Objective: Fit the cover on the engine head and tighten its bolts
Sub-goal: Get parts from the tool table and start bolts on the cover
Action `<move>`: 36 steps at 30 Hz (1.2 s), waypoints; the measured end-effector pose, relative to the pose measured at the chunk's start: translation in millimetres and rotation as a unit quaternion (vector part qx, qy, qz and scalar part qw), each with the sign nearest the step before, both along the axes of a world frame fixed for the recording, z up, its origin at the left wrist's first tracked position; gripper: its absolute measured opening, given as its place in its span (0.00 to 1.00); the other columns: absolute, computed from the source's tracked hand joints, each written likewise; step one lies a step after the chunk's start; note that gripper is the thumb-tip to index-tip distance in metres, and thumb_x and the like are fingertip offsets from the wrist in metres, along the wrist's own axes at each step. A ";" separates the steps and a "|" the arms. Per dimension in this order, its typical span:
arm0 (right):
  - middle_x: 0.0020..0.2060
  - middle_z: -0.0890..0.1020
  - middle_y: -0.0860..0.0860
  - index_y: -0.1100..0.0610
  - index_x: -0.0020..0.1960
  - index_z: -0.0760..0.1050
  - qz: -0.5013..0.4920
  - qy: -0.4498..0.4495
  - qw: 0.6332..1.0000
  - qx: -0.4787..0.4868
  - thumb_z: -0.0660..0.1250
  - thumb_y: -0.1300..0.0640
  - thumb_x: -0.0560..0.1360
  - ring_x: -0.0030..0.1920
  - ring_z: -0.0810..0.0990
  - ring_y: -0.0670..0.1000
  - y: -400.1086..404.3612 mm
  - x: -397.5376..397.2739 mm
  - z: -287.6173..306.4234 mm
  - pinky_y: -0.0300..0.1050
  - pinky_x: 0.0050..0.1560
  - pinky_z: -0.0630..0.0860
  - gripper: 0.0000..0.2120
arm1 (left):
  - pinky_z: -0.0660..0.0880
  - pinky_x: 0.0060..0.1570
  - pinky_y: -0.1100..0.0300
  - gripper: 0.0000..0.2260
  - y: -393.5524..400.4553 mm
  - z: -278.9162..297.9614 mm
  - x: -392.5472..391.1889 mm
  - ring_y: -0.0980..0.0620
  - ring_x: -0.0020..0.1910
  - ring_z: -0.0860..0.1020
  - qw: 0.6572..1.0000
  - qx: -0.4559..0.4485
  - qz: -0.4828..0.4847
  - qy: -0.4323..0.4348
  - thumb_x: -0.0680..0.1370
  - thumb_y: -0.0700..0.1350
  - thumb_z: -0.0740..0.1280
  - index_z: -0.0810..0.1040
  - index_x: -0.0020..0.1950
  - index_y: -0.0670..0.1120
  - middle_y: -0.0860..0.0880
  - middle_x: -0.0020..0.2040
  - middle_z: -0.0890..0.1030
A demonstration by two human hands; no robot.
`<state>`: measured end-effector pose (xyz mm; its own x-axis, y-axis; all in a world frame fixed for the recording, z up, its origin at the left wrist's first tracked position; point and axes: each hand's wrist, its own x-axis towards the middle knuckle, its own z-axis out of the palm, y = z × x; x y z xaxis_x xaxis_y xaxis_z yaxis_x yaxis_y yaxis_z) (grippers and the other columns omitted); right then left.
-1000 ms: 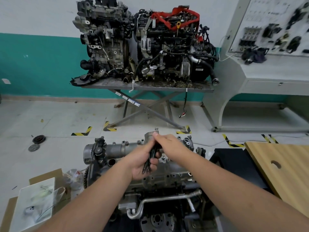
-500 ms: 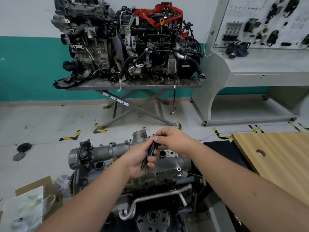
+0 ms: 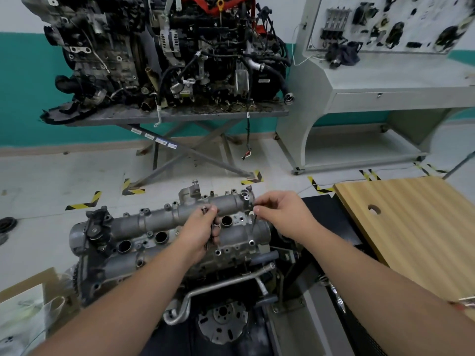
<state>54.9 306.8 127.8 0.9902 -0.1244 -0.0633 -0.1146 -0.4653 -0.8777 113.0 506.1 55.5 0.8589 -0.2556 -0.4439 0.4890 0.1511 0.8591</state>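
Observation:
The grey metal cover lies on the engine head in front of me, with several round holes along its middle. My left hand rests over the cover's middle, closed around a bundle of dark bolts. My right hand is at the cover's right end and pinches one thin dark bolt upright, its tip down at the cover's surface. Whether the tip sits in a hole I cannot tell.
A wooden board with a hole lies at the right. A cardboard box with a plastic bag sits at lower left. Two engines stand on a metal table behind, and a grey display bench is at the back right.
My right hand has pulled one bolt out of the bundle and carried it right to the cover's end. My left hand kept the bundle. The view shifted downward and closer.

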 end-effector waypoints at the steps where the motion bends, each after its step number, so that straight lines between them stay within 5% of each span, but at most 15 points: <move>1: 0.39 0.85 0.47 0.49 0.47 0.83 0.007 0.002 1.000 -0.023 0.73 0.58 0.75 0.42 0.83 0.43 -1.9 -5.5 -5.9 0.38 0.49 0.79 0.05 | 0.65 0.23 0.61 0.06 -1.4 -3.7 -0.2 0.55 0.25 0.65 1.000 0.013 -0.008 -0.015 0.85 0.48 0.60 0.71 0.50 0.48 0.51 0.34 0.72; 4: 0.41 0.85 0.44 0.44 0.47 0.82 0.010 0.012 0.998 -0.057 0.72 0.55 0.76 0.44 0.83 0.42 -5.1 -14.5 -19.0 0.35 0.48 0.78 0.06 | 0.64 0.23 0.62 0.06 -1.6 -11.8 1.7 0.56 0.25 0.66 0.999 0.029 -0.031 -0.031 0.85 0.48 0.60 0.72 0.51 0.46 0.51 0.34 0.72; 14: 0.45 0.84 0.45 0.53 0.56 0.84 0.092 -0.003 0.978 -0.185 0.69 0.56 0.78 0.46 0.82 0.44 -4.6 -19.9 -38.7 0.39 0.52 0.78 0.08 | 0.65 0.21 0.62 0.07 1.0 -17.3 7.4 0.56 0.25 0.67 0.999 0.026 -0.030 0.001 0.85 0.49 0.61 0.74 0.55 0.46 0.52 0.31 0.74; 18: 0.41 0.84 0.49 0.54 0.51 0.84 0.164 0.000 0.952 -0.257 0.68 0.56 0.79 0.42 0.81 0.48 0.5 -20.4 -43.3 0.44 0.47 0.78 0.06 | 0.65 0.21 0.62 0.07 0.7 -16.0 6.9 0.56 0.25 0.67 0.999 0.029 -0.029 0.004 0.85 0.48 0.61 0.74 0.55 0.45 0.51 0.33 0.73; 23: 0.28 0.78 0.43 0.49 0.49 0.85 0.130 0.080 0.968 -0.197 0.67 0.53 0.79 0.27 0.72 0.41 -3.4 -17.8 -47.1 0.32 0.30 0.67 0.07 | 0.65 0.21 0.62 0.07 -0.2 -13.5 5.6 0.56 0.24 0.66 0.999 0.025 -0.028 0.008 0.85 0.47 0.60 0.73 0.54 0.45 0.50 0.34 0.72; 31: 0.31 0.76 0.43 0.53 0.46 0.82 0.133 0.099 0.952 -0.259 0.67 0.54 0.79 0.29 0.71 0.40 4.6 -5.5 -45.9 0.30 0.28 0.63 0.07 | 0.64 0.21 0.63 0.07 -0.1 -15.5 6.9 0.56 0.24 0.66 0.999 0.030 -0.026 0.007 0.85 0.47 0.60 0.74 0.54 0.45 0.49 0.35 0.71; 36: 0.35 0.78 0.46 0.55 0.46 0.81 0.148 0.103 0.940 -0.289 0.64 0.56 0.79 0.36 0.75 0.46 8.6 -6.6 -43.7 0.40 0.36 0.69 0.07 | 0.64 0.21 0.63 0.07 0.0 -15.9 8.9 0.56 0.24 0.65 0.999 0.024 -0.030 0.020 0.85 0.48 0.60 0.74 0.54 0.45 0.49 0.34 0.72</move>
<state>48.3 315.3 84.1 0.9610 0.0826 -0.2639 -0.0444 -0.8959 -0.4421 122.0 506.1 39.7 0.8245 -0.2832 -0.4900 0.5293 0.0796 0.8447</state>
